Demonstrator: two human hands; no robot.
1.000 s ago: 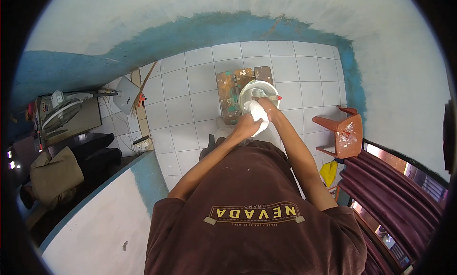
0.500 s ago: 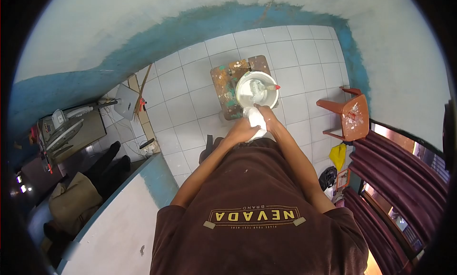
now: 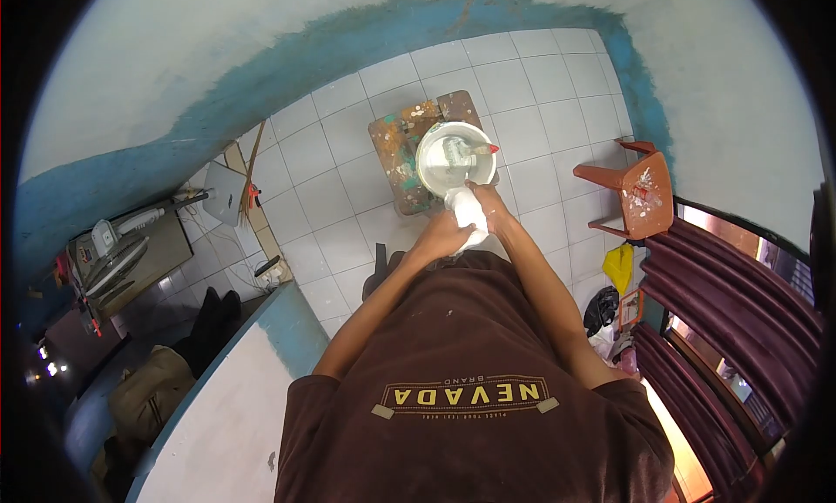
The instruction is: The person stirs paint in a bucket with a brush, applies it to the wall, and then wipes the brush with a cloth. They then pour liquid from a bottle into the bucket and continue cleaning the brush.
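A soft white bag [image 3: 467, 212] is gripped between both hands, its upper end at the near rim of a white bucket [image 3: 421, 174]. My left hand [image 3: 441, 234] is closed round the bag's lower left side. On the right, my right hand [image 3: 490, 204] holds its upper edge beside the bucket rim. Pale, wet-looking material lies in the bucket. A brush [image 3: 477, 148] with a red-tipped handle rests across the bucket's right rim. Under the bucket stands a paint-spattered wooden stool [image 3: 399, 159].
An orange plastic chair [image 3: 644, 194] with white splashes lies tipped at the right, near maroon curtains [image 3: 723, 285]. At left, a fan [image 3: 117, 259] lies by a low table [image 3: 165, 250]. Beyond a half wall [image 3: 218, 398], a person [image 3: 157, 385] in khaki is partly visible.
The view has shifted slightly, so the bucket and stool sit a little further left and up. Both hands keep hold of the white bag, which looks a little more crumpled.
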